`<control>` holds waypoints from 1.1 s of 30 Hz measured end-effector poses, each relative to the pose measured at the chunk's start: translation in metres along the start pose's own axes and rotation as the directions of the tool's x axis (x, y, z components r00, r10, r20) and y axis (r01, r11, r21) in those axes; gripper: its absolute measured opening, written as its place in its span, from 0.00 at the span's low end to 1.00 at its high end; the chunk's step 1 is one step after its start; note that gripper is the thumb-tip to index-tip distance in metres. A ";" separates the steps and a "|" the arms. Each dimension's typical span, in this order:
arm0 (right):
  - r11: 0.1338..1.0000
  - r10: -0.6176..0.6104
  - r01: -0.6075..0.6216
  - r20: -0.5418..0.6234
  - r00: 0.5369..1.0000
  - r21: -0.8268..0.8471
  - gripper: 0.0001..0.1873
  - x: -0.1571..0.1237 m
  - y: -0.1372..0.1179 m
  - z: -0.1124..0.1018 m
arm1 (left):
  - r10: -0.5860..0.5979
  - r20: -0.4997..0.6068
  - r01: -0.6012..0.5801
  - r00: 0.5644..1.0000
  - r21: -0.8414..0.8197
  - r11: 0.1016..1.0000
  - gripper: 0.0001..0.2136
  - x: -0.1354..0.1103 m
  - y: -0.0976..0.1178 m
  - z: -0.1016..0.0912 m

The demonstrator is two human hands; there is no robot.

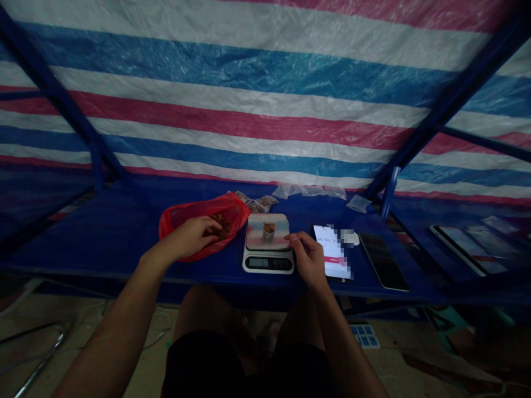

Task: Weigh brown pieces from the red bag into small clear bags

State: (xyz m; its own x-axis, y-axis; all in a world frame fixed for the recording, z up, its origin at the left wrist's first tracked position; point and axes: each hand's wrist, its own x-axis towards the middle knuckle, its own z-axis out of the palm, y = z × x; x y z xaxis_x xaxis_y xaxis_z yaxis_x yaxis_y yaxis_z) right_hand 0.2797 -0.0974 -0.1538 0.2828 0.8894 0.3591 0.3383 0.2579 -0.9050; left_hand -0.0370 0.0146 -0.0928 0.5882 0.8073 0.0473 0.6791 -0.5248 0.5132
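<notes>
My left hand (197, 235) reaches into a red plastic bag (172, 221), its fingers bent among small brown dried pieces (222, 223). Whatever lies between those fingertips is hidden. A white digital scale (269, 264) stands just right of the bag. On its metal plate sits a small light-coloured cup (269, 234), heaped with similar brown pieces. My right hand (308, 257) is at the plate's right edge, thumb and index finger brought together and the other fingers curled. Anything held there is too small to make out.
Behind the scale lie filled clear bags (263, 203) and several flat clear bags (313, 190). A lit phone (332, 254), a white round-edged object (350, 237) and a dark phone (384, 260) are on the right. Blue posts (390, 193) and a striped sheet (265, 127) bound the blue table (103, 232).
</notes>
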 end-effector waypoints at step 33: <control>0.347 -0.079 0.703 0.727 0.682 -0.621 0.37 0.211 0.006 0.001 | 0.106 -0.519 -0.063 0.848 0.100 0.993 0.13 -0.022 -0.010 0.062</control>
State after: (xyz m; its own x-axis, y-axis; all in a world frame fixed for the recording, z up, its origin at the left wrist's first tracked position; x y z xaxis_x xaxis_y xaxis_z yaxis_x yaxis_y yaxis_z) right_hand 0.3400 0.0921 -0.0837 -0.4867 0.8606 0.1501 0.8736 0.4801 0.0798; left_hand -0.0296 -0.0150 -0.1520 0.3432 0.7691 0.5392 0.6813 -0.5990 0.4207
